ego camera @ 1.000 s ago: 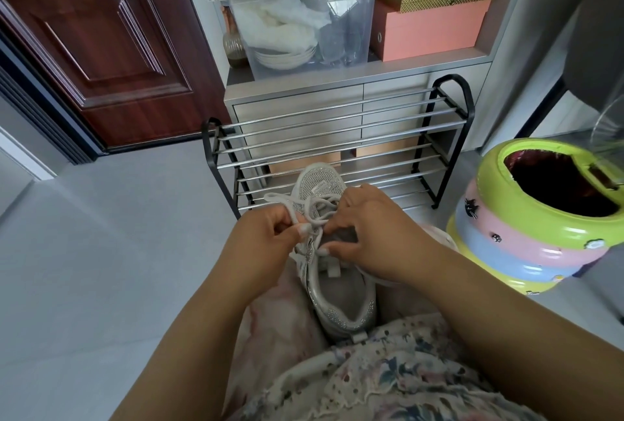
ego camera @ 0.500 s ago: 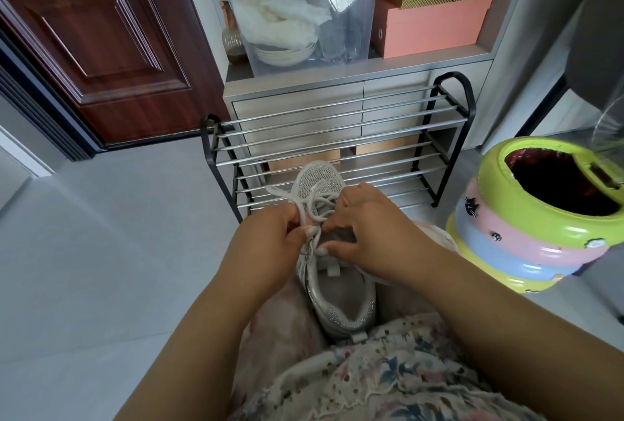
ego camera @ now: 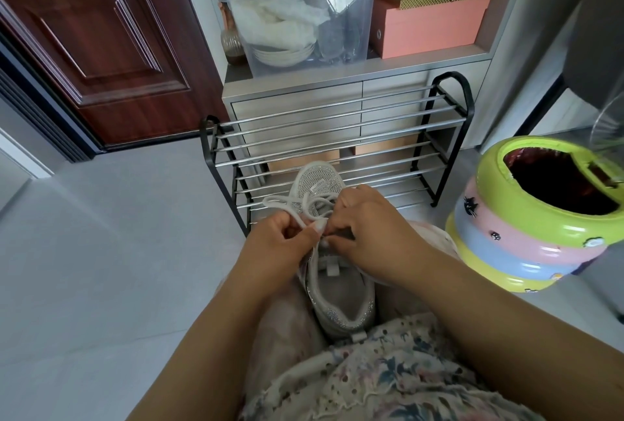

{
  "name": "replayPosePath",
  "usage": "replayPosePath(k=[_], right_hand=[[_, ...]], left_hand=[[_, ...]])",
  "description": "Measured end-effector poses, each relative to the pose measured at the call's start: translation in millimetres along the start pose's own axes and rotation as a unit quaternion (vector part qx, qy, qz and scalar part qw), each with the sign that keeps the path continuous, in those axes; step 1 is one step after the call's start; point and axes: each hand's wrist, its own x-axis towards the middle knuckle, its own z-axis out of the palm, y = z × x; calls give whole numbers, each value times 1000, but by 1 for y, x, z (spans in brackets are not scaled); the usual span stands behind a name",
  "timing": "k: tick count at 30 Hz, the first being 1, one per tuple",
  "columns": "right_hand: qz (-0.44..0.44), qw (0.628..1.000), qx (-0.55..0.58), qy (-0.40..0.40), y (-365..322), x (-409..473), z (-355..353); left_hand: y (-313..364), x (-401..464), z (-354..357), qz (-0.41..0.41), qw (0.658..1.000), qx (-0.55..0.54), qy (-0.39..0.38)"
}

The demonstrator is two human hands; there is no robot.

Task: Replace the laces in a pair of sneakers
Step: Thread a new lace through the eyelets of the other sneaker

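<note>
Both hands pinching lace over sneaker
Left hand [ego camera: 280, 245] and right hand [ego camera: 368, 235] gripping lace [ego camera: 287, 204] on sneaker [ego camera: 334, 289]; shoe rack [ego camera: 337, 137] just behind sneaker, bin [ego camera: 540, 214] right of it

At the centre of the frame a sneaker [ego camera: 332, 289] rests on the person's lap, toe toward the top. The left hand [ego camera: 275, 251] and right hand [ego camera: 371, 238] meet over its middle, pinching the lace [ego camera: 290, 206]. Just above the toe stands a shoe rack [ego camera: 337, 137], with a cabinet [ego camera: 304, 103] behind it. On the cabinet sit a storage bin [ego camera: 304, 25] at upper centre and stacked boxes [ego camera: 432, 25] to its right. A door [ego camera: 94, 42] fills the upper left. A ringed bin [ego camera: 540, 214] sits at right.
</note>
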Motion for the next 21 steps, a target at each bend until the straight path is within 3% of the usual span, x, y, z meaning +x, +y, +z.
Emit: replayPosePath(k=[8,15,21], right_hand=[[23,999,22,16,0,-1,1],[29,998,46,17,4,1,2],[0,1000,-3,-21,1,3,2]], left_hand=[[-3,-1,-5,-13,994,-86,-66],[-3,0,-9,21,999,-45,-12],[-5,1,-7,20,998,-65,11]])
